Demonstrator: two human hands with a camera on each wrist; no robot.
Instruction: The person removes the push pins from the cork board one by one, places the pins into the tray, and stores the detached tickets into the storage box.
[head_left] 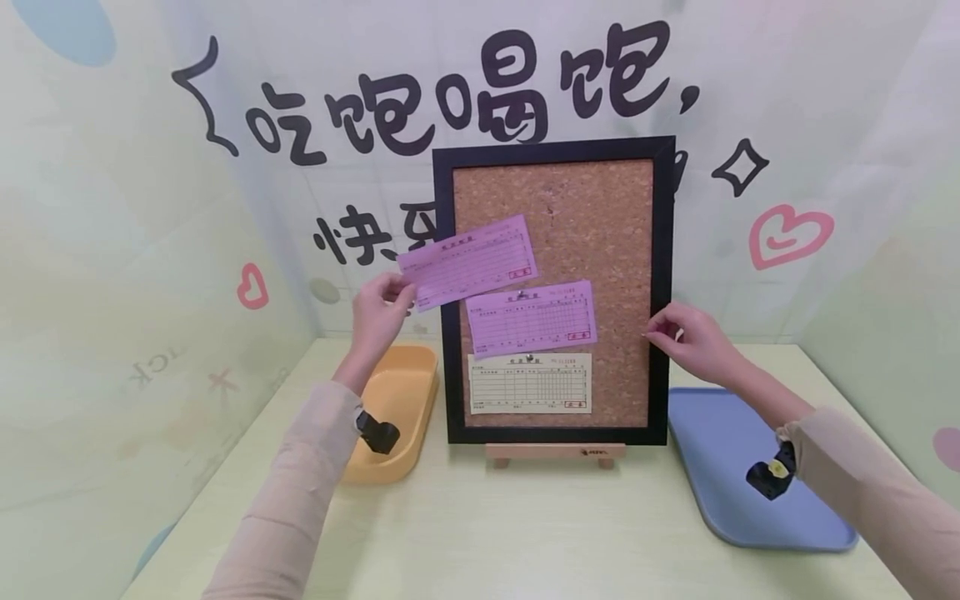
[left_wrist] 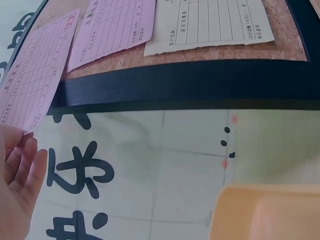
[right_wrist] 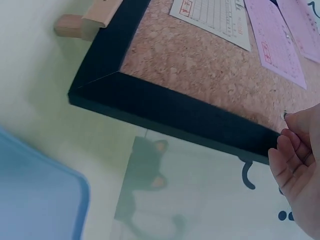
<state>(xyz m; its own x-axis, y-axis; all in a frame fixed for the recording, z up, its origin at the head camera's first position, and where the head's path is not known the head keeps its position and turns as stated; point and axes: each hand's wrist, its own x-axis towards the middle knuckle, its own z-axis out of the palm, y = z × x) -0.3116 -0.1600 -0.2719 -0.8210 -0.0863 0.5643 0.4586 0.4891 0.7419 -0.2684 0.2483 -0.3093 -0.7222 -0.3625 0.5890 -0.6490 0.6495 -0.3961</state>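
My left hand (head_left: 378, 315) pinches the lower left corner of a purple receipt slip (head_left: 476, 260). That slip is tilted, its right part over a black-framed corkboard (head_left: 618, 267) and its left end beyond the frame. Below it, a second purple receipt slip (head_left: 532, 321) hangs on a pushpin (head_left: 522, 293). Lower still is a cream receipt slip (head_left: 528, 387) with a silver pushpin (head_left: 529, 357) at its top. Over the right frame edge, my right hand (head_left: 693, 342) pinches a tiny shiny pushpin (right_wrist: 285, 115) between thumb and finger.
A small wooden easel (head_left: 555, 452) supports the board on a pale table (head_left: 510, 533). To its left stands a yellow tray (head_left: 408, 429), to its right a blue tray (head_left: 720, 467). Behind hangs a printed cloth wall (head_left: 360, 50).
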